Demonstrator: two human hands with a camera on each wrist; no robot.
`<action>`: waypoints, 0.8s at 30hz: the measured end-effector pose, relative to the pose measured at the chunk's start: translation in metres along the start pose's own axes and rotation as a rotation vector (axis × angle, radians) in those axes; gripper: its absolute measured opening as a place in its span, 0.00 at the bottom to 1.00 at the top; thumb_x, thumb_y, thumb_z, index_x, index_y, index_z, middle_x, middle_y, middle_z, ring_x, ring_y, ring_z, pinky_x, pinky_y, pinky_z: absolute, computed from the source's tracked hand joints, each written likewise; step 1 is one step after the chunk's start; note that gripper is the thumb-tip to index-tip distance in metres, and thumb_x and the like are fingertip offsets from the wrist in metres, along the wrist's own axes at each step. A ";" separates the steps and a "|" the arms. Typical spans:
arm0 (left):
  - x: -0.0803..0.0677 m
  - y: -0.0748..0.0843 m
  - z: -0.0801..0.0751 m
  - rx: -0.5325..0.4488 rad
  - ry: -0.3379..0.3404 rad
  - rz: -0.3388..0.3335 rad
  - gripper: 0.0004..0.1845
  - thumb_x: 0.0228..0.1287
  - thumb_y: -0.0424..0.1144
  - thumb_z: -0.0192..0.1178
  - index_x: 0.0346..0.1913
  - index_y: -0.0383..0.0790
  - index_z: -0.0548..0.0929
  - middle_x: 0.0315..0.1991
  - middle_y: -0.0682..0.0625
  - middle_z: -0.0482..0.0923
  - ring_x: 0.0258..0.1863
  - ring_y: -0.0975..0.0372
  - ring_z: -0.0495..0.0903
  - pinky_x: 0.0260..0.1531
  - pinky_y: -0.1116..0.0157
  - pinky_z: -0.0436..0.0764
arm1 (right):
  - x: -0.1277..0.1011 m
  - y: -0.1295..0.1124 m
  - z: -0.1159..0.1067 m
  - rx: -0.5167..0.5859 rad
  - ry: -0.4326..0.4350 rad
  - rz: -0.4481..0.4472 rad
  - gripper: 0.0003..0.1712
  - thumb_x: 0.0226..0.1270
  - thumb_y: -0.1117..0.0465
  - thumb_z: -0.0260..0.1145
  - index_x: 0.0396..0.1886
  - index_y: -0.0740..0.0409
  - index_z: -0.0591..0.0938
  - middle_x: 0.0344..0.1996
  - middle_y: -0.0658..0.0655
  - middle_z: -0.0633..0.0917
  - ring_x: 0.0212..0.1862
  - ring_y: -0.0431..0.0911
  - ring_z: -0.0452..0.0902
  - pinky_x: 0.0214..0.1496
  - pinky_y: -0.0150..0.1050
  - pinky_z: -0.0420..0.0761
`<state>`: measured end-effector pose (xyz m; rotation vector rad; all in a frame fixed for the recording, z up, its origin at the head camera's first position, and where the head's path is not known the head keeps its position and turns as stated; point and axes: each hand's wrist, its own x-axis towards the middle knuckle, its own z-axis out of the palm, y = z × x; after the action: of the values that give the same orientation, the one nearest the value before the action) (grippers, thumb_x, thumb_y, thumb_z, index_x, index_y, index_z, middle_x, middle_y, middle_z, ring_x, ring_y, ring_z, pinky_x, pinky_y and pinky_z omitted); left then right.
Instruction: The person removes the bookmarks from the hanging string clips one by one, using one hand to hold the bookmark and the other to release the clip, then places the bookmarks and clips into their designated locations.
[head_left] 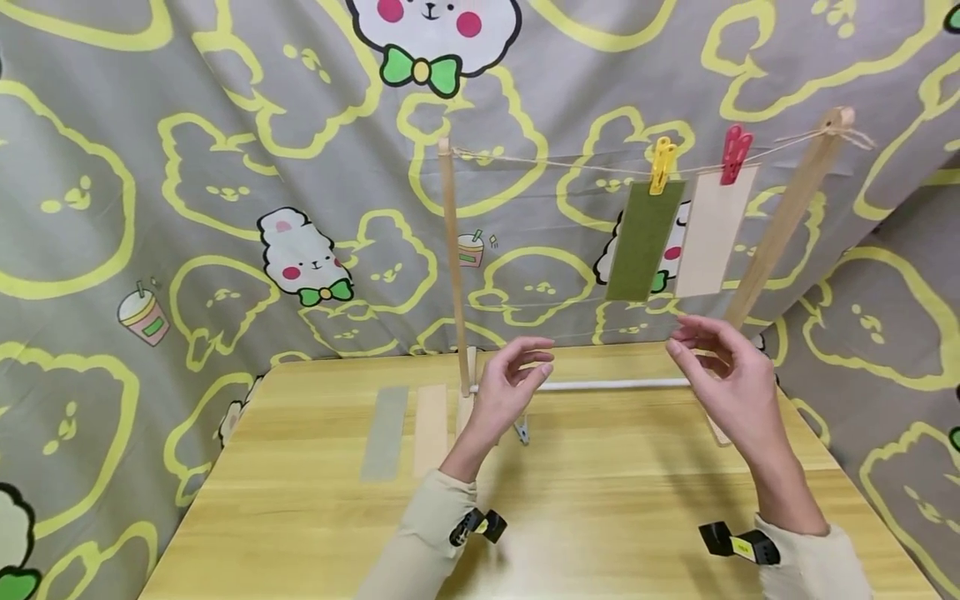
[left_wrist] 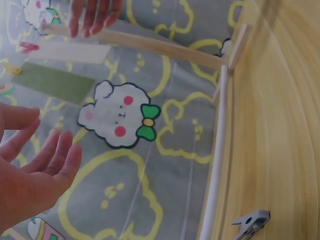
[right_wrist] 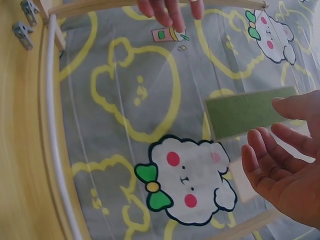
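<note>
My left hand (head_left: 504, 392) hovers above the table near the frame's left post, fingers loosely bent and holding nothing. On the other side my right hand (head_left: 735, 383) is raised in front of the right post, also with nothing in it, thumb and fingers apart. Above and behind the hands, a green strip (head_left: 643, 242) hangs from a string (head_left: 555, 161) by a yellow clothespin (head_left: 662, 167). Beside it a pale pink strip (head_left: 716, 233) hangs from a red clothespin (head_left: 737, 155). A grey clothespin (head_left: 522, 429) lies beside my left hand; the right wrist view shows another grey clothespin (right_wrist: 30, 11).
Two wooden posts, left (head_left: 453, 267) and right (head_left: 787, 225), carry the string, with a white rod (head_left: 615, 385) joining them low down. A grey-green strip (head_left: 386, 433) and a peach strip (head_left: 431, 429) lie at left on the wooden table (head_left: 285, 500). Patterned cloth (head_left: 225, 333) hangs behind.
</note>
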<state>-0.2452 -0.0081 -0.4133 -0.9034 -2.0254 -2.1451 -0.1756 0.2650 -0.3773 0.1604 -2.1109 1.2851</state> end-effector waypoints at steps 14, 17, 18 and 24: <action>0.021 -0.002 0.011 -0.023 0.082 0.025 0.15 0.69 0.25 0.63 0.57 0.28 0.82 0.55 0.36 0.82 0.56 0.45 0.82 0.56 0.53 0.83 | 0.018 0.000 -0.014 -0.045 -0.002 -0.038 0.19 0.68 0.67 0.72 0.58 0.61 0.83 0.45 0.59 0.85 0.44 0.37 0.81 0.46 0.20 0.78; 0.026 -0.001 0.015 -0.031 0.085 0.028 0.16 0.69 0.24 0.63 0.57 0.27 0.81 0.56 0.36 0.82 0.57 0.43 0.81 0.57 0.52 0.83 | 0.020 -0.002 -0.015 -0.054 -0.008 -0.053 0.20 0.68 0.67 0.72 0.59 0.60 0.83 0.45 0.57 0.85 0.45 0.37 0.81 0.47 0.20 0.78; 0.028 -0.001 0.017 -0.033 0.087 0.029 0.16 0.69 0.24 0.62 0.58 0.26 0.80 0.56 0.35 0.82 0.57 0.42 0.81 0.57 0.51 0.82 | 0.021 -0.002 -0.015 -0.056 -0.008 -0.057 0.20 0.68 0.66 0.72 0.59 0.60 0.83 0.45 0.57 0.85 0.45 0.37 0.81 0.47 0.20 0.78; 0.036 -0.003 0.027 -0.059 0.099 0.037 0.17 0.66 0.18 0.60 0.57 0.21 0.79 0.57 0.29 0.79 0.57 0.38 0.79 0.58 0.47 0.81 | 0.026 -0.006 -0.019 -0.067 -0.009 -0.070 0.21 0.68 0.66 0.72 0.59 0.61 0.83 0.46 0.59 0.85 0.45 0.37 0.81 0.47 0.19 0.78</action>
<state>-0.2665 0.0295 -0.4011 -0.8173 -1.8950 -2.1949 -0.1846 0.2841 -0.3517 0.2100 -2.1340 1.1741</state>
